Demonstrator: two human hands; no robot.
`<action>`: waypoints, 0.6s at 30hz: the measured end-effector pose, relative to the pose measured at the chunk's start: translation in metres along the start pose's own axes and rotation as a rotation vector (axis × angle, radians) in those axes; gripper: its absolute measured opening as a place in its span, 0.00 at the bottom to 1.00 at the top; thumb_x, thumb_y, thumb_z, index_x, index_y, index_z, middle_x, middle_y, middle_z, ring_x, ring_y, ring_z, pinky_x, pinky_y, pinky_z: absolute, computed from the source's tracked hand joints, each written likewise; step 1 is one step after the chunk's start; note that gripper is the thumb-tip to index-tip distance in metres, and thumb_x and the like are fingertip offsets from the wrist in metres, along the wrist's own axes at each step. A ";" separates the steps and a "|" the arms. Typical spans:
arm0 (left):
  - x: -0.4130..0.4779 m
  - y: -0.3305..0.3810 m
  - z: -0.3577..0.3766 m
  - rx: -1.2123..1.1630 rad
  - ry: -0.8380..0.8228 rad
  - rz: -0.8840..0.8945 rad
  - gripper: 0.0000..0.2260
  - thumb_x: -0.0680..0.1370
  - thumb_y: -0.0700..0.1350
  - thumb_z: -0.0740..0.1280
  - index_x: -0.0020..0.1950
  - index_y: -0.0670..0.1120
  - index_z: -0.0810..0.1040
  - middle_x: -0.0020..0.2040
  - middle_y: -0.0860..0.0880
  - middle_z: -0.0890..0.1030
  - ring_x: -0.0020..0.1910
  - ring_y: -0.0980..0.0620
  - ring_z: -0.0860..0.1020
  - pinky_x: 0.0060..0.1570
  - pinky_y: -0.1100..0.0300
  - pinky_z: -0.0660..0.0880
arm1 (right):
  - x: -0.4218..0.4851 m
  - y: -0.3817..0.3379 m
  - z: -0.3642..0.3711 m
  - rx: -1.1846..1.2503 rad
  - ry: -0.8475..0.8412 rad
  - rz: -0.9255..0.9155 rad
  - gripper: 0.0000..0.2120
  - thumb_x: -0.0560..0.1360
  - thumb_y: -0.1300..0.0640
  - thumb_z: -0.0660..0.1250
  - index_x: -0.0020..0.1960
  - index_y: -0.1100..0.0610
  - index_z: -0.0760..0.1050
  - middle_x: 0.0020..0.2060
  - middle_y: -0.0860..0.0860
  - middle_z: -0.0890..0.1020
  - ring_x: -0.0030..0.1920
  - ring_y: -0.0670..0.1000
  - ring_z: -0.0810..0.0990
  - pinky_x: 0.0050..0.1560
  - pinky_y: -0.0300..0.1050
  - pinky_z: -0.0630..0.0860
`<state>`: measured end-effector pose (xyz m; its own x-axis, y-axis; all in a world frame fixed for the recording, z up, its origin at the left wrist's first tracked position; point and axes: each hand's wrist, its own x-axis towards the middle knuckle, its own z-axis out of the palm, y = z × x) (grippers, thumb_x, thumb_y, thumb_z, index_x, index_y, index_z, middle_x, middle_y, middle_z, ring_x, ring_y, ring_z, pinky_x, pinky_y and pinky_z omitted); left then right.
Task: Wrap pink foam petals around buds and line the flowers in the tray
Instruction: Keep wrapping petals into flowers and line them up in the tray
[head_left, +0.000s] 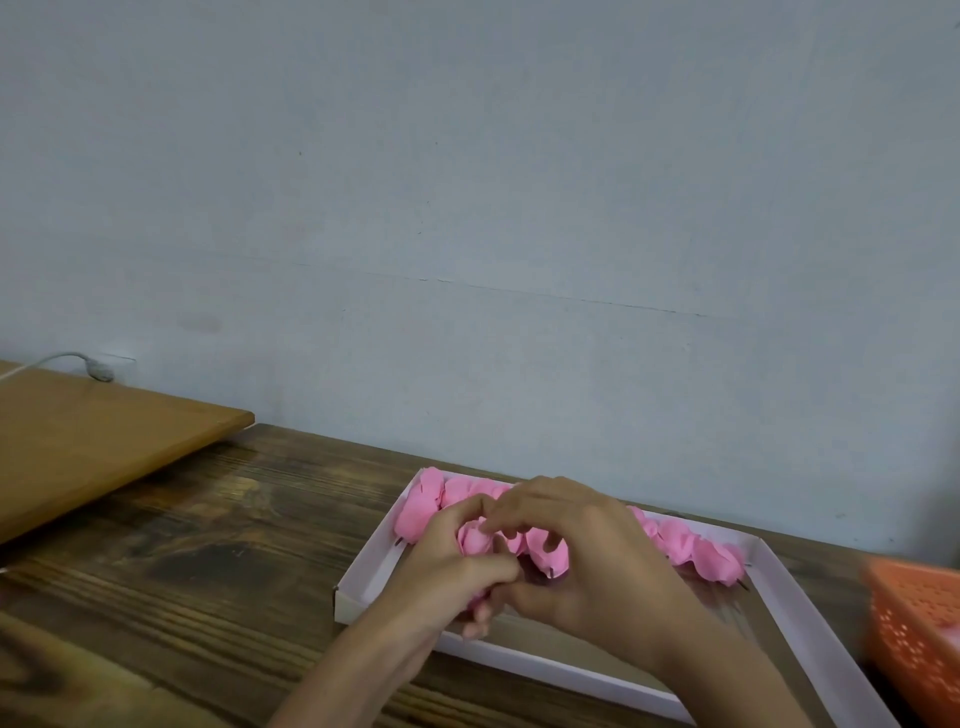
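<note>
Biggest thing here is the plain grey-blue wall (467, 182), filling everything beyond the hands. Below it is a dark, grainy wooden table (208, 545) that runs under both hands and out to the left. A lighter wooden board (93, 447) sits on it, well off to the left of the left hand.

Right under the hands is a shallow white cardboard tray (371, 571), set at an angle. An orange perforated basket (919, 623) pokes in just past the tray, off to the right of the right hand, a bit blurry.

The left hand (447, 566) and right hand (597, 551) are pressed together over the tray. Both are curled around one pink foam flower (475, 538). The left one cups it, and the right fingertips pinch at the petals on top. A bit more pink peeks out low down between the palms.

Behind the hands, a row of finished pink flowers (696, 551) lines the tray's far side, partly hidden by the knuckles.

Tiny detail: there's a white plug (98, 370) with its cable at the wall, far left of the hands.
</note>
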<state>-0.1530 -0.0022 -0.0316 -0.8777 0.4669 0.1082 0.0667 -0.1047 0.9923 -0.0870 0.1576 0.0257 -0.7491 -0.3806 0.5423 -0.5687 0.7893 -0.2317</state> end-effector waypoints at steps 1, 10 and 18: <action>0.001 0.000 0.000 0.021 0.006 0.002 0.20 0.69 0.37 0.73 0.60 0.49 0.77 0.31 0.44 0.74 0.22 0.50 0.68 0.24 0.61 0.67 | 0.001 -0.001 0.000 0.004 -0.006 0.000 0.18 0.66 0.55 0.79 0.55 0.44 0.84 0.49 0.37 0.82 0.50 0.38 0.77 0.49 0.29 0.70; -0.001 0.003 0.001 0.091 -0.051 0.067 0.11 0.71 0.37 0.72 0.43 0.55 0.84 0.32 0.40 0.76 0.22 0.48 0.70 0.26 0.60 0.71 | 0.001 0.002 0.004 0.018 -0.050 0.030 0.21 0.66 0.44 0.75 0.59 0.39 0.81 0.49 0.36 0.80 0.53 0.40 0.77 0.50 0.33 0.72; -0.003 0.005 0.003 -0.067 -0.010 -0.008 0.21 0.63 0.42 0.72 0.51 0.62 0.85 0.40 0.30 0.80 0.20 0.49 0.69 0.23 0.62 0.67 | 0.000 0.006 0.014 -0.087 -0.067 -0.010 0.21 0.69 0.33 0.67 0.59 0.37 0.82 0.60 0.33 0.78 0.61 0.38 0.75 0.57 0.42 0.76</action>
<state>-0.1488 -0.0014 -0.0272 -0.8733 0.4766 0.1009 0.0272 -0.1591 0.9869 -0.0957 0.1556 0.0132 -0.7663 -0.4174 0.4884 -0.5467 0.8229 -0.1545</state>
